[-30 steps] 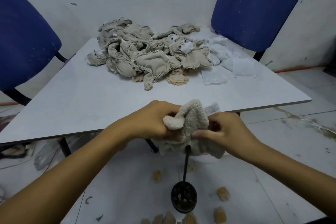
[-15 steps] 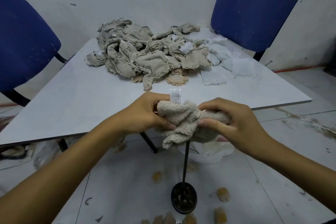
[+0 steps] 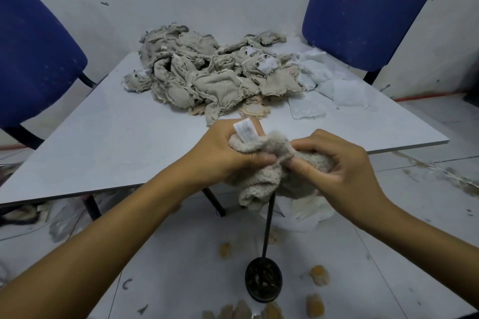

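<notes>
While both hands grip, plush skin (image 3: 261,179) bunches

Both bare forearms reach forward and come together. The left hand (image 3: 225,155) and the right hand (image 3: 344,166) are close, fingers curled and thumbs pinching.

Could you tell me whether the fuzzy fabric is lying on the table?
No, the left hand and right hand grip the fuzzy fabric clear of the table.

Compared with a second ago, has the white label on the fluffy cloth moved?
Yes. The white label moved left: it was right of the round tan patch, now just below it.
</notes>
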Tool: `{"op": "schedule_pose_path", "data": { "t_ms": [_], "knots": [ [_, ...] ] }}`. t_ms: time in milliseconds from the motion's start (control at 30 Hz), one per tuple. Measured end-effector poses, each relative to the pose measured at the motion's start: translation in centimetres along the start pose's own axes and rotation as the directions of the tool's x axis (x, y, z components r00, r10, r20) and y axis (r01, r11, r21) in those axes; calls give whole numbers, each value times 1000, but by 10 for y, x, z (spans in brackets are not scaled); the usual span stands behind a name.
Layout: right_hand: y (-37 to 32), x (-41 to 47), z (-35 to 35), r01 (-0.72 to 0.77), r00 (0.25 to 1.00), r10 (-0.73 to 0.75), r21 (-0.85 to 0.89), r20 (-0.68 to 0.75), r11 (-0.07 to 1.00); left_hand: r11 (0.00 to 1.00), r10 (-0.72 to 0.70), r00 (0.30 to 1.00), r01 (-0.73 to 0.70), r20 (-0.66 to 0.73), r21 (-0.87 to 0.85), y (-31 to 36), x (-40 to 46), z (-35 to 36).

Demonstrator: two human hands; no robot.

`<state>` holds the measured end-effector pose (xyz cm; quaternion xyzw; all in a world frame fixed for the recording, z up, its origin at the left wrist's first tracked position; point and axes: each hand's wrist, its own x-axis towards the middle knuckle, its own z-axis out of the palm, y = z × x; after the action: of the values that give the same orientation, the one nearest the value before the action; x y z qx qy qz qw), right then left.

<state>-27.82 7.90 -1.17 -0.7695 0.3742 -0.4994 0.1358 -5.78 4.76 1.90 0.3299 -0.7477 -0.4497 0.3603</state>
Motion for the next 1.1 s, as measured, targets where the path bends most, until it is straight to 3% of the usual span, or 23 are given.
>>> {"op": "schedule_pose_path", "data": {
  "t_ms": [100, 167, 267, 400, 500, 600, 667, 733, 767, 800, 867, 933, 1100],
  "knots": [
    [3, -2, 5, 67, 989, -51, -112, 140, 991, 975, -17, 996, -3, 89, 221, -7, -3, 0],
    [7, -7, 12, 12, 970, 14, -103, 244, 995, 927, -85, 987, 29, 136, 373, -10, -4, 2],
    [11, -6, 12, -33, 965, 58, -103, 257, 994, 896, -97, 988, 34, 119, 443, -11, 1, 2],
    [4, 2, -2, -111, 940, 121, -49, 319, 993, 983, -88, 988, 66, 127, 169, -9, -2, -1],
    [-10, 29, -24, -233, 958, 192, 188, 213, 954, 998, 33, 992, -40, -121, -52, 7, 8, -7],
    [-1, 74, -32, -202, 979, 190, 224, 74, 953, 991, 10, 936, -56, -352, -121, 16, 27, -27],
    [21, 85, -18, -224, 974, 218, 104, 62, 969, 983, -117, 907, 164, -405, 82, 8, 34, -35],
    [50, 82, -4, -226, 964, 243, -147, 108, 963, 774, -106, 878, 368, -467, 515, -7, 34, -34],
    [64, 80, 1, -233, 946, 282, -270, 159, 934, 666, -3, 895, 335, -447, 667, -12, 34, -31],
    [78, 77, 3, -226, 918, 330, -398, 217, 889, 620, 91, 928, 232, -362, 750, -17, 35, -27],
    [97, 75, 3, -166, 875, 400, -606, 274, 778, 645, 99, 986, 38, -133, 763, -22, 41, -20],
    [106, 76, 3, -117, 882, 400, -705, 251, 699, 667, -13, 1000, 16, -10, 745, -24, 47, -15],
    [111, 93, 2, -118, 914, 345, -672, 214, 731, 743, -126, 983, 183, -134, 644, -34, 57, -18]
  ]
}}
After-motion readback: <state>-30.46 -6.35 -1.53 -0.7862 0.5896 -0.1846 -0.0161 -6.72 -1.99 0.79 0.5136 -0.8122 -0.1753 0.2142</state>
